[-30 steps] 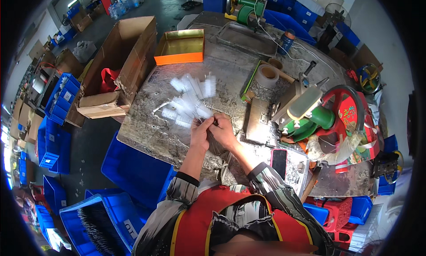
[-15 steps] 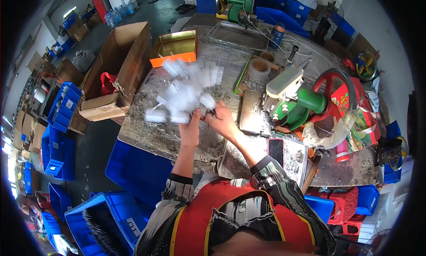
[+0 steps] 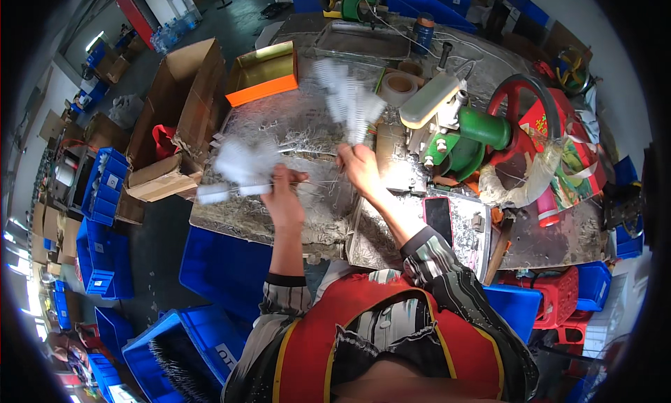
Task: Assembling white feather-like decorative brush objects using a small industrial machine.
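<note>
Cluttered grey workbench (image 3: 279, 123) lies under my hands. I have my left hand (image 3: 283, 197) clenched around a bunch of white bristle brushes (image 3: 241, 167) fanning out to its left, and my right hand (image 3: 358, 167) grasping more brushes (image 3: 347, 99) pointing up and away. Right of it stands a green machine (image 3: 470, 134); beyond my left sits an orange tray (image 3: 265, 73).

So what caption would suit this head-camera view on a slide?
Over a cluttered metal workbench, left hand and right hand each grip a bunch of white bristle brushes.
</note>
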`<state>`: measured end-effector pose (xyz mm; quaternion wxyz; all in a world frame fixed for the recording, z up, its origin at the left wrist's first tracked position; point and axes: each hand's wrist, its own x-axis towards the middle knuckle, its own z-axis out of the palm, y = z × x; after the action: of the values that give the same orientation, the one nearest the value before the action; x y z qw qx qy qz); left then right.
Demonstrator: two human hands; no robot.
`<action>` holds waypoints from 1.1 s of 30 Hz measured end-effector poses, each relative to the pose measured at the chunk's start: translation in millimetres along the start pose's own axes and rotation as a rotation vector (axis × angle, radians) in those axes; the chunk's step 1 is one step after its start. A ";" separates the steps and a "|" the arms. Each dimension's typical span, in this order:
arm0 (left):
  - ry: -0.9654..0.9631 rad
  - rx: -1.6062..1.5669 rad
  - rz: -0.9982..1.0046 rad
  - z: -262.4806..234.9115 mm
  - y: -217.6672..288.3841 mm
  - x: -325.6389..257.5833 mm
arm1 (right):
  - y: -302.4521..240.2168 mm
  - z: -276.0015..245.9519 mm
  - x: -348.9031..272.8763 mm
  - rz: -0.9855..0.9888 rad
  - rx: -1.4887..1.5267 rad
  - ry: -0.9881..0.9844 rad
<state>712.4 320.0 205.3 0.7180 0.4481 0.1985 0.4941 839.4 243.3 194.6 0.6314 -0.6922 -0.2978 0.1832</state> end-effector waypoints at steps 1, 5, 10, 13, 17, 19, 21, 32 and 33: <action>0.105 -0.048 0.020 -0.7 5.7 2.8 | 5.4 -6.4 1.5 0.013 0.075 0.049; 0.070 0.023 0.181 -22.8 11.0 7.9 | -13.1 -6.1 -10.4 -0.080 -0.005 0.074; 0.159 0.310 0.164 -24.1 -29.2 2.0 | 23.8 14.6 -12.8 -0.367 -0.027 0.161; 0.069 0.305 -0.026 -51.9 -77.7 -0.9 | 54.3 18.8 -21.3 -0.290 -0.349 -0.069; 0.138 0.269 -0.199 -49.3 -63.2 0.8 | 58.2 20.9 -17.4 -0.184 -0.284 -0.115; 0.110 0.183 -0.507 -50.0 -50.4 7.1 | 36.3 14.5 -13.8 -0.079 -0.220 -0.081; 0.044 0.085 -0.565 -60.8 -58.6 7.4 | 23.9 19.5 -12.7 -0.134 -0.212 -0.061; 0.113 -0.067 -0.498 -44.9 -57.6 -12.7 | 25.8 41.2 -65.4 -0.799 -0.963 -0.435; 0.188 -0.050 -0.460 -46.6 -53.7 -12.8 | 20.4 39.2 -67.4 -0.827 -0.898 -0.461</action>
<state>701.5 323.6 134.0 0.8009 0.3255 0.3490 0.3617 767.4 229.5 161.0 0.2191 -0.6600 -0.7148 -0.0734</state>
